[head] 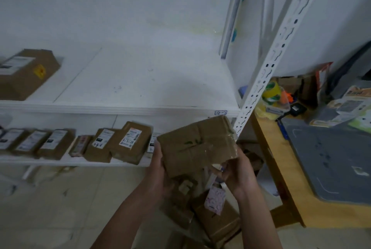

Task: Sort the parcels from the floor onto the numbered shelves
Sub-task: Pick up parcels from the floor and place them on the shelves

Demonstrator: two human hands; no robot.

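Labels (128,137) on the lower-shelf parcels (100,145) are blurred beyond reading, the cardboard box (26,74) is cut by the left edge, and the left hand (157,168) has its fingers hidden behind the held parcel (198,144).

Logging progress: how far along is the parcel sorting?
Done: brown cardboard parcels line the lower white shelf; a large brown carton sits on the upper shelf. In hand: left hand and right hand grip a taped brown cardboard box. Left: more parcels on the floor.
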